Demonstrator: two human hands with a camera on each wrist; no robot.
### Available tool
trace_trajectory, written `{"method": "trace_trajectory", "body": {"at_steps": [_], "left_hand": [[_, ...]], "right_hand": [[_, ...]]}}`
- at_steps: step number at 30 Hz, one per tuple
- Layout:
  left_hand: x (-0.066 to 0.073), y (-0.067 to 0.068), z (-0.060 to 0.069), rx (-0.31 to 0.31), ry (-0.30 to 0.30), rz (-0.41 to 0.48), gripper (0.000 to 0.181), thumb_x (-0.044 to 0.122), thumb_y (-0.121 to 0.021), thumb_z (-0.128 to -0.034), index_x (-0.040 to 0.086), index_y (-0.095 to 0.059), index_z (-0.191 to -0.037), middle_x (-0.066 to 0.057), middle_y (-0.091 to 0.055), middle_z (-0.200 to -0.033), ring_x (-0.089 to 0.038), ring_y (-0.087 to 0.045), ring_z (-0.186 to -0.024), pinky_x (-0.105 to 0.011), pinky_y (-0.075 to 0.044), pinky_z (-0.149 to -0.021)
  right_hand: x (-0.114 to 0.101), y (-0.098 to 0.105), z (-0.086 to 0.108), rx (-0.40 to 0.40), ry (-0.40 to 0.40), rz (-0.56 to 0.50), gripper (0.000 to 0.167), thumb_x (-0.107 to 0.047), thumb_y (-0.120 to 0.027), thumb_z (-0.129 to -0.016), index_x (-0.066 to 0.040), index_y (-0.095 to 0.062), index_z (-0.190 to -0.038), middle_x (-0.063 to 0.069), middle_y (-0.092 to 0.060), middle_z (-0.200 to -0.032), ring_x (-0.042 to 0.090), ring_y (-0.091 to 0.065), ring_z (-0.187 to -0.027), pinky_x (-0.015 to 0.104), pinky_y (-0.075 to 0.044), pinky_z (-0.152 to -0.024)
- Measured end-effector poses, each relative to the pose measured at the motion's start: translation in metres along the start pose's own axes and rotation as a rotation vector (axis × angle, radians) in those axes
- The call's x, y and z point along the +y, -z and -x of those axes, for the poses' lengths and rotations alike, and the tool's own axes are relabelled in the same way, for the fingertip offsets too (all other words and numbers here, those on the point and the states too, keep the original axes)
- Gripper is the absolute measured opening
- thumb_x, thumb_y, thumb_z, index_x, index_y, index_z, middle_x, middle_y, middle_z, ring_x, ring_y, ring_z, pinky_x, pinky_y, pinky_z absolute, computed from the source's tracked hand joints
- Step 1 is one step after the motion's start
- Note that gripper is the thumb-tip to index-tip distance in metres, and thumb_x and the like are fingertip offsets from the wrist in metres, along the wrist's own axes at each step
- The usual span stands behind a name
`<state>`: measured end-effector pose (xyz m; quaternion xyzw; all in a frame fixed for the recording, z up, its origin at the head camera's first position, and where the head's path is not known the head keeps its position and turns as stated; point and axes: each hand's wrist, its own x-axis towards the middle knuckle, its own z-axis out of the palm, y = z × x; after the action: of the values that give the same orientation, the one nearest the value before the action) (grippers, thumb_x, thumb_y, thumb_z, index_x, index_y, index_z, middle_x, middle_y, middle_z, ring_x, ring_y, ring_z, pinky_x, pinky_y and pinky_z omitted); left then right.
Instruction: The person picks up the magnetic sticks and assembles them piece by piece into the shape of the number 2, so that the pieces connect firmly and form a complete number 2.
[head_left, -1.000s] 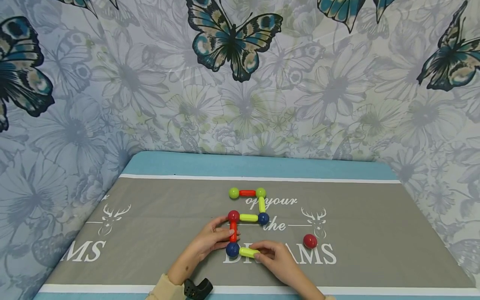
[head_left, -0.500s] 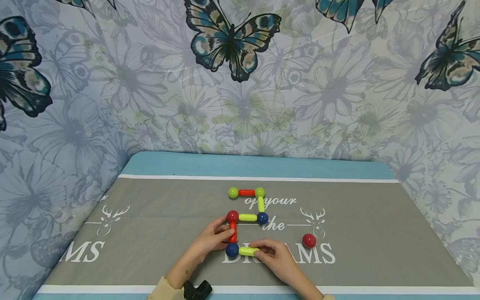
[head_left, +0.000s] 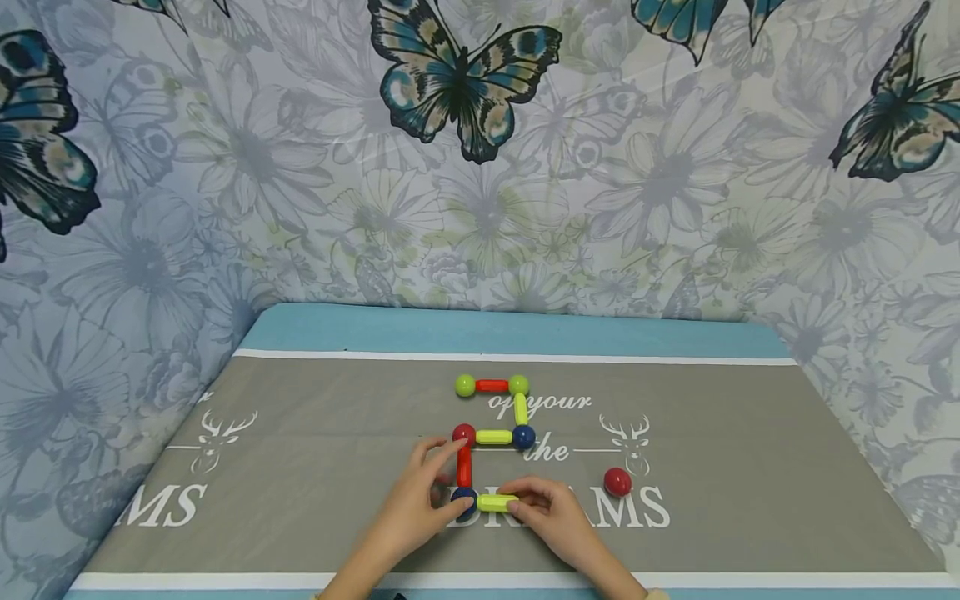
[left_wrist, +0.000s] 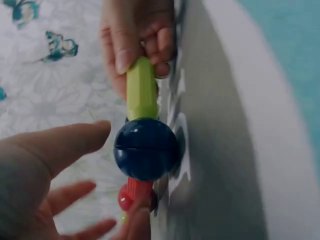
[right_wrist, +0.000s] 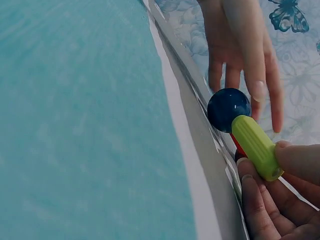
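Observation:
My right hand (head_left: 553, 518) pinches the free end of a yellow-green magnetic rod (head_left: 493, 503) between thumb and fingers. The rod's other end meets a dark blue ball (left_wrist: 146, 150). From that ball a red rod (head_left: 464, 468) runs away to a red ball (head_left: 464, 432). My left hand (head_left: 414, 497) is spread around the blue ball and red rod, its thumb standing apart from the ball in the left wrist view. One left fingertip overlaps the red rod there; contact is unclear.
The chain continues with another yellow-green rod (head_left: 494, 437), a second blue ball (head_left: 523, 437), an upright yellow-green rod (head_left: 521, 409), a green ball (head_left: 518, 384), a red rod (head_left: 492, 386) and an end green ball (head_left: 465, 385). A loose red ball (head_left: 618, 482) lies right on the grey mat (head_left: 750, 467).
My left hand has let go of the red rod, spread its fingers and shifted nearer, beside the blue ball. The right hand keeps its pinch on the yellow-green rod.

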<state>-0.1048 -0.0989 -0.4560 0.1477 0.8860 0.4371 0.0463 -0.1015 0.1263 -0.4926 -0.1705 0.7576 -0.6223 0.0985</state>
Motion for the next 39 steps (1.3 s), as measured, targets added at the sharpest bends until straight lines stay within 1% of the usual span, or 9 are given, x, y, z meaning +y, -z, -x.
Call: {"method": "trace_trajectory", "body": {"at_steps": [4,8,15,19,27,30,34,36,39], "left_hand": [[0.005,-0.001,0.006,-0.037,-0.105,-0.209,0.053,0.023,-0.078,-0.0776,0.014,-0.059,-0.126,-0.006,-0.051,-0.129,-0.018,-0.06,-0.094,-0.034,-0.052,-0.075],[0.007,-0.003,0.007,-0.083,-0.163,-0.31,0.042,0.024,-0.078,-0.0776,0.015,-0.066,-0.117,-0.001,-0.058,-0.122,-0.021,-0.057,-0.107,-0.045,-0.048,-0.085],[0.002,-0.01,0.005,-0.115,-0.214,-0.313,0.032,0.022,-0.075,-0.0804,0.017,-0.069,-0.111,0.005,-0.062,-0.113,-0.018,-0.057,-0.103,-0.043,-0.047,-0.085],[0.002,-0.014,0.004,-0.072,-0.235,-0.322,0.028,0.021,-0.076,-0.0793,0.018,-0.07,-0.106,0.005,-0.063,-0.109,-0.019,-0.058,-0.098,-0.042,-0.049,-0.081],[0.0,-0.021,0.003,0.026,-0.221,-0.338,0.017,0.022,-0.077,-0.0781,0.019,-0.073,-0.094,0.009,-0.064,-0.1,-0.015,-0.059,-0.089,-0.038,-0.05,-0.075],[-0.002,-0.023,0.004,0.056,-0.223,-0.338,0.016,0.023,-0.077,-0.0773,0.019,-0.074,-0.092,0.01,-0.064,-0.099,-0.015,-0.059,-0.088,-0.037,-0.05,-0.074],[-0.002,-0.025,0.004,0.068,-0.226,-0.337,0.017,0.023,-0.078,-0.0767,0.019,-0.074,-0.093,0.01,-0.064,-0.099,-0.015,-0.059,-0.089,-0.036,-0.05,-0.074],[-0.002,-0.025,0.004,0.066,-0.227,-0.337,0.018,0.023,-0.078,-0.0767,0.019,-0.074,-0.093,0.009,-0.064,-0.099,-0.015,-0.059,-0.089,-0.036,-0.05,-0.075],[-0.002,-0.024,0.004,0.065,-0.224,-0.331,0.018,0.022,-0.078,-0.0767,0.019,-0.074,-0.094,0.009,-0.064,-0.099,-0.015,-0.059,-0.089,-0.036,-0.05,-0.075]], "right_hand": [[0.0,-0.001,0.001,0.033,-0.003,-0.036,0.022,-0.006,-0.067,-0.086,0.004,-0.066,-0.105,0.012,-0.066,-0.096,0.01,-0.061,-0.078,0.021,-0.051,-0.065],[-0.001,-0.001,0.001,0.048,-0.016,-0.046,0.021,-0.005,-0.067,-0.085,0.005,-0.065,-0.104,0.013,-0.066,-0.094,0.01,-0.061,-0.077,0.021,-0.051,-0.065],[0.002,-0.002,0.0,0.043,-0.026,-0.049,0.019,-0.002,-0.067,-0.085,0.005,-0.065,-0.103,0.013,-0.066,-0.092,0.01,-0.061,-0.075,0.02,-0.051,-0.064],[0.001,-0.002,0.001,0.047,-0.024,-0.033,0.019,-0.003,-0.068,-0.085,0.005,-0.066,-0.102,0.011,-0.067,-0.09,0.011,-0.062,-0.075,0.021,-0.051,-0.063],[-0.004,-0.002,0.001,0.04,-0.013,-0.008,0.019,-0.004,-0.067,-0.086,0.004,-0.066,-0.103,0.01,-0.067,-0.091,0.014,-0.063,-0.077,0.023,-0.052,-0.064],[-0.01,0.004,0.003,0.075,0.06,0.104,0.018,-0.003,-0.068,-0.085,0.0,-0.066,-0.103,0.009,-0.067,-0.093,0.013,-0.063,-0.08,0.024,-0.053,-0.066],[-0.022,0.026,0.005,0.217,0.223,0.363,0.023,0.003,-0.072,-0.078,-0.006,-0.069,-0.099,0.005,-0.068,-0.092,0.013,-0.064,-0.08,0.026,-0.053,-0.065],[-0.026,0.043,0.007,0.263,0.236,0.465,0.029,0.004,-0.074,-0.075,-0.009,-0.069,-0.1,0.001,-0.068,-0.094,0.012,-0.062,-0.076,0.027,-0.053,-0.063],[-0.026,0.069,0.012,0.214,0.212,0.572,0.036,0.001,-0.076,-0.075,-0.009,-0.068,-0.109,0.0,-0.065,-0.102,0.013,-0.058,-0.074,0.028,-0.051,-0.064]]}}
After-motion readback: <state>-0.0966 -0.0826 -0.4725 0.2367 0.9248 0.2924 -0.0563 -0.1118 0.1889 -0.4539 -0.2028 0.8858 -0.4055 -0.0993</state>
